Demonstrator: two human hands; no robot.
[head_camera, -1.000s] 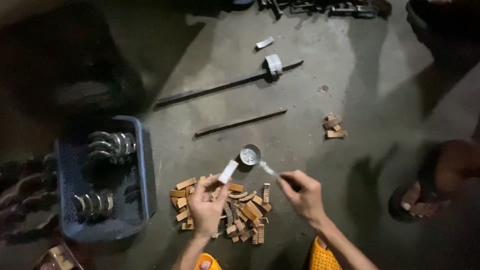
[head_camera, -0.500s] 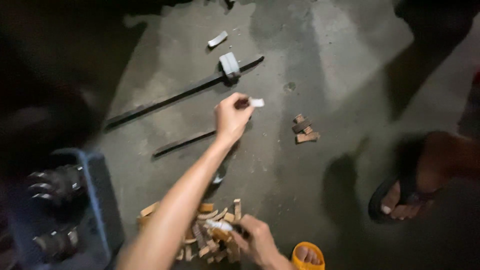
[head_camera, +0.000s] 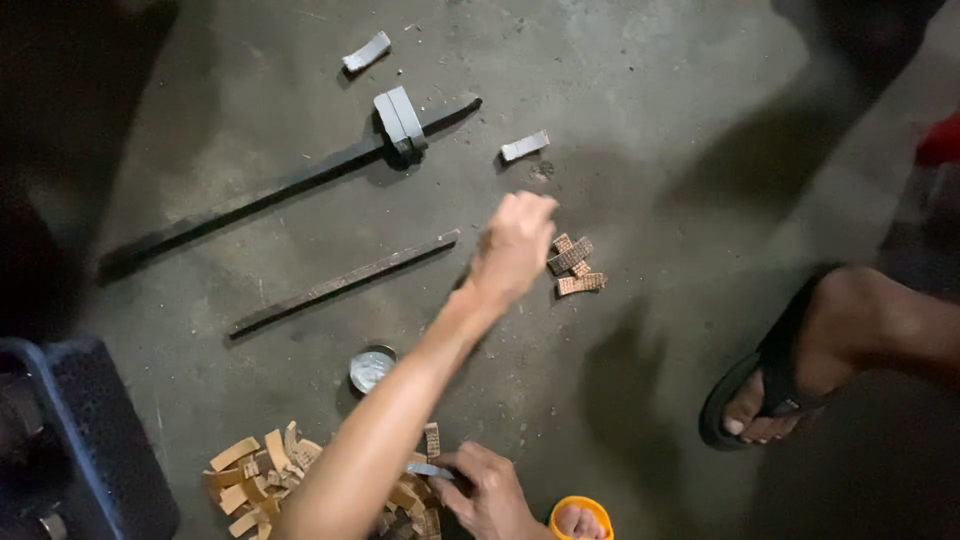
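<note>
Floor (head_camera: 300, 180): bare grey concrete. The widest open stretch runs from 12 to 2 o'clock of the left hand. That side suits any wide sweep of the arm, I judge.
Crate (head_camera: 90, 440): dark blue, at 8 o'clock, cut by the frame edge. It bounds the left side.
Long bar (head_camera: 250, 205): lies slantwise at 10 o'clock, with a grey clamp (head_camera: 400, 120) on its upper end.
Short bar (head_camera: 340, 282): parallel and nearer, its tip just beside the left wrist. A low, straight pull-back would clear it.
Foot (head_camera: 800, 370): another person's, in a sandal at 4 o'clock, well apart.
Left hand (head_camera: 515, 245): stretched out, fingers curled shut. I cannot tell if they hold anything.
Right hand (head_camera: 480, 490): low at 6 o'clock, fingers pinching a thin blade (head_camera: 430, 469) over the pile.
Pile (head_camera: 260, 470): tan curved pieces, at 7 o'clock.
Small stack (head_camera: 572, 265): brown pieces, just beside the left knuckles at 3 o'clock. Keep the hand clear of them.
Tin (head_camera: 372, 368): round, open, under the forearm.
Grey strips (head_camera: 525, 146): one at 12 o'clock, another farther off at 11.
</note>
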